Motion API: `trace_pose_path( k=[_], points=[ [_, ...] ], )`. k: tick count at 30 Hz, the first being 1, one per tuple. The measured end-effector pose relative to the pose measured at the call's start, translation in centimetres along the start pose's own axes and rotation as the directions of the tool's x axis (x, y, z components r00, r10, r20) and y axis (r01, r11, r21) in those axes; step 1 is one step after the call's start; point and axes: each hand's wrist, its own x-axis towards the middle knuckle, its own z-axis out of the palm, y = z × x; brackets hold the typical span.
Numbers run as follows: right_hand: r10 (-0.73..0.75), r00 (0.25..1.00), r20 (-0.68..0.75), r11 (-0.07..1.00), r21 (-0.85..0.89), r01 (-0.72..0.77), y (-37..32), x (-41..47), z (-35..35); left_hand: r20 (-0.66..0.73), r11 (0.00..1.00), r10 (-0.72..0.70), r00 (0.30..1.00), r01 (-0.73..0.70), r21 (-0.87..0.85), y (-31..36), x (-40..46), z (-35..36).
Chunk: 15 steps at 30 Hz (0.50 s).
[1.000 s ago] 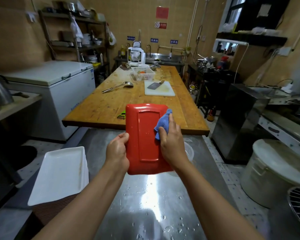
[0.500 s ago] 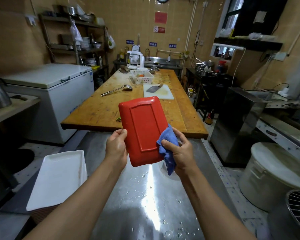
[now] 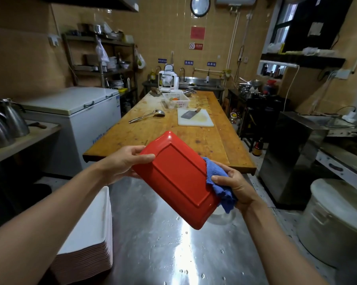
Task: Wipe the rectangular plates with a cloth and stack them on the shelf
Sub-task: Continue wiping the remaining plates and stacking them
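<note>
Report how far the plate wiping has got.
Done, it seems: a tall stack of plates sits at the steel counter's left edge, white one on top. In hand: the left hand holds a red plate underside up, the right hand grips the blue cloth at its edge. Left: stacking it; no further unwiped plates show.

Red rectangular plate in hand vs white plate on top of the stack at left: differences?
The red rectangular plate is held tilted in the air, underside toward the camera; the white rectangular plate lies flat atop the stack. The red one is being handled; the white one rests untouched. Both are rectangular.
</note>
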Motion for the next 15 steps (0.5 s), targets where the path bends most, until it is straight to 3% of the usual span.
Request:
trace_pose_path(
  k=[2,5,10,15],
  points=[
    [0.018,0.999,0.050,0.999,-0.035,-0.016,-0.7,0.2,0.0,0.060,0.995,0.004,0.998,0.002,-0.102,0.0,0.0,0.5],
    [0.020,0.997,0.070,0.996,-0.088,-0.014,-1.6,0.4,0.2,0.044,0.977,0.028,0.999,-0.018,-0.212,-0.6,0.1,1.0],
    [-0.049,0.999,-0.022,0.958,-0.284,0.041,-2.3,1.2,0.4,-0.044,0.954,0.069,0.997,-0.079,-0.288,-1.5,-0.1,1.4],
    [-0.281,0.952,-0.119,0.707,-0.696,0.122,-0.2,1.2,2.4,-0.205,0.911,-0.004,0.979,-0.081,-0.405,-2.4,0.4,1.7]
  ],
)
